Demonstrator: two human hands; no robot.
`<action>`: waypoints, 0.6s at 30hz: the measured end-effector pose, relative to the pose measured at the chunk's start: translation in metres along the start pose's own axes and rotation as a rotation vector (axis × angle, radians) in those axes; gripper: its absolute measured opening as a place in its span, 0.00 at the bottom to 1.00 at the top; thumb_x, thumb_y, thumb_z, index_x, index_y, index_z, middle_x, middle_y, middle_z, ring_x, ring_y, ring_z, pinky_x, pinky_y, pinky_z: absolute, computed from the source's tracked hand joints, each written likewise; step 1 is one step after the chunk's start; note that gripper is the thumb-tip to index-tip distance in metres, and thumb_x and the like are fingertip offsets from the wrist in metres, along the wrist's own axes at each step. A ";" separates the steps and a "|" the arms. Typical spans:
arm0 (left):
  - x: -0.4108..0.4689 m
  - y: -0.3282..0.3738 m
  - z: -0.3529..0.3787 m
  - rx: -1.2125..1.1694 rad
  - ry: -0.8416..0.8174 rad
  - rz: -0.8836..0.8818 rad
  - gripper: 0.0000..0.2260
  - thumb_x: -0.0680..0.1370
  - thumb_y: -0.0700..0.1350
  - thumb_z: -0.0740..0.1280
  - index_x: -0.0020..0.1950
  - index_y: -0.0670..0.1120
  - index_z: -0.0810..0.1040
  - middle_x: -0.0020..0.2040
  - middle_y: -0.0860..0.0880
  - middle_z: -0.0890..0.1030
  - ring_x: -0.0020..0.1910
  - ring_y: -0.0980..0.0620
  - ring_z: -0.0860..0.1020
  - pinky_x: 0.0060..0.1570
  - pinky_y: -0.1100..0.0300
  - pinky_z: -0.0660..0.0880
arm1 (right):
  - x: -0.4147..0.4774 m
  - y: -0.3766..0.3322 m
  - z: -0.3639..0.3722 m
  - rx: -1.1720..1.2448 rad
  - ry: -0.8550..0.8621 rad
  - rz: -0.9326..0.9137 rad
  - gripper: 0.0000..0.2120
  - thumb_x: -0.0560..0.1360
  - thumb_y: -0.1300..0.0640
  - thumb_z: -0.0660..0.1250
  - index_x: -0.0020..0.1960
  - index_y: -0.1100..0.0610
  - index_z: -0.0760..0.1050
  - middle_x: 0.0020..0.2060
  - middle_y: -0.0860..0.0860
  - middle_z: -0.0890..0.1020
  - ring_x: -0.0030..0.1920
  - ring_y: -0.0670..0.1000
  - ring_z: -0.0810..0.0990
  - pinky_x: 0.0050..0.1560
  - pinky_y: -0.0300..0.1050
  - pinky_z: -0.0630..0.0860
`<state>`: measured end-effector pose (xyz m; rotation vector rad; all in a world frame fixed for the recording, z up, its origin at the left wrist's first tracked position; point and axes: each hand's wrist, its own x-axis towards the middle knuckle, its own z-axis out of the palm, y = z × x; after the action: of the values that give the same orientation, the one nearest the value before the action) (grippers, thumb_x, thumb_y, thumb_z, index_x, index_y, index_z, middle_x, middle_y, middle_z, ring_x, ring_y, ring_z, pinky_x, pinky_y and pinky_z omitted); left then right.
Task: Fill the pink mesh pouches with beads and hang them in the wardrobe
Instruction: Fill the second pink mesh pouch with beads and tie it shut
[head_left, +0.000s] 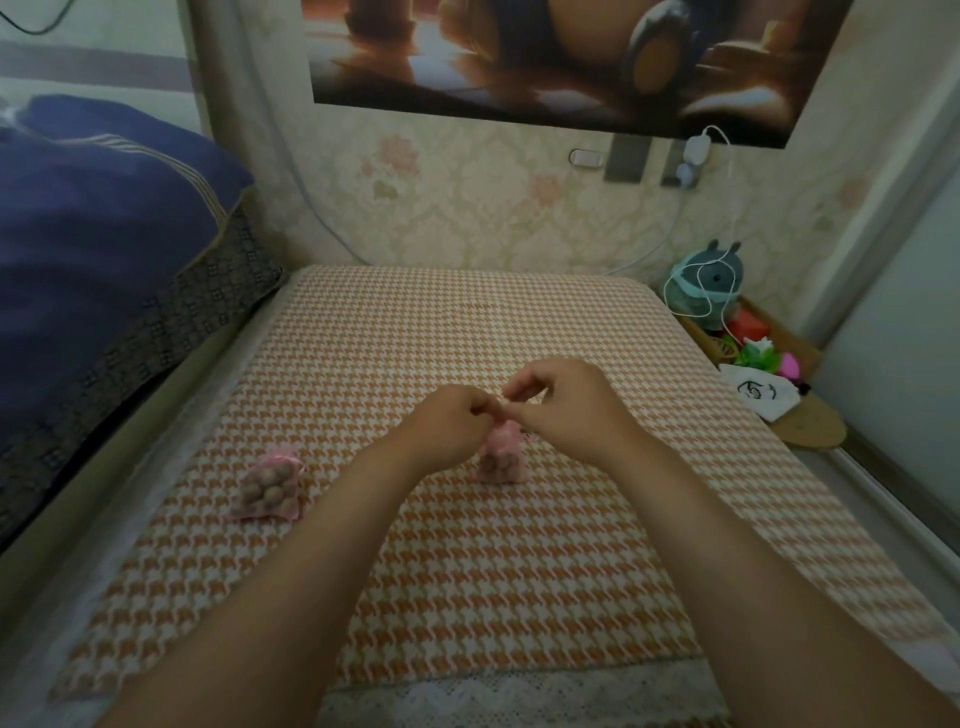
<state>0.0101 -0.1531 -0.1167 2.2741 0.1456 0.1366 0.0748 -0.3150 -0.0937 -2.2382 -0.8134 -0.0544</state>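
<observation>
A pink mesh pouch (500, 457) full of brown beads stands upright on the orange houndstooth table top (467, 571), near its middle. My left hand (449, 423) and my right hand (566, 405) meet just above the pouch, fingers curled, pinching at its gathered top; the drawstring itself is too small to make out. A second pink mesh pouch (270, 488), also filled with beads and closed with a ribbon, lies to the left on the cloth, apart from both hands.
A bed with a dark blue quilt (93, 234) borders the table on the left. At the right stands a low shelf with a grey plush toy (706, 283), a white cable, a red box and a white cloth (758, 397). A wallpapered wall closes the back.
</observation>
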 end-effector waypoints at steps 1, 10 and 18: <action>0.000 0.001 0.000 -0.002 -0.001 0.002 0.12 0.79 0.41 0.62 0.42 0.54 0.82 0.41 0.53 0.82 0.41 0.55 0.79 0.41 0.61 0.74 | -0.002 -0.002 0.002 -0.037 -0.031 -0.028 0.04 0.71 0.51 0.76 0.46 0.46 0.84 0.40 0.40 0.84 0.40 0.36 0.80 0.43 0.33 0.75; -0.003 -0.004 -0.006 -0.029 -0.011 0.026 0.10 0.78 0.41 0.64 0.49 0.50 0.85 0.44 0.50 0.85 0.46 0.50 0.82 0.51 0.53 0.78 | -0.003 0.001 0.007 -0.200 -0.107 -0.115 0.12 0.75 0.58 0.68 0.50 0.43 0.85 0.49 0.41 0.82 0.45 0.40 0.77 0.50 0.47 0.78; -0.002 -0.004 -0.010 0.103 -0.020 0.042 0.08 0.77 0.49 0.66 0.45 0.52 0.85 0.46 0.55 0.85 0.46 0.56 0.81 0.49 0.56 0.78 | -0.009 -0.003 0.000 -0.440 -0.323 -0.033 0.10 0.75 0.53 0.67 0.53 0.44 0.84 0.50 0.43 0.84 0.50 0.47 0.80 0.48 0.46 0.78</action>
<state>0.0068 -0.1433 -0.1135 2.3811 0.0969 0.1314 0.0655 -0.3180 -0.0940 -2.6904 -1.0959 0.1280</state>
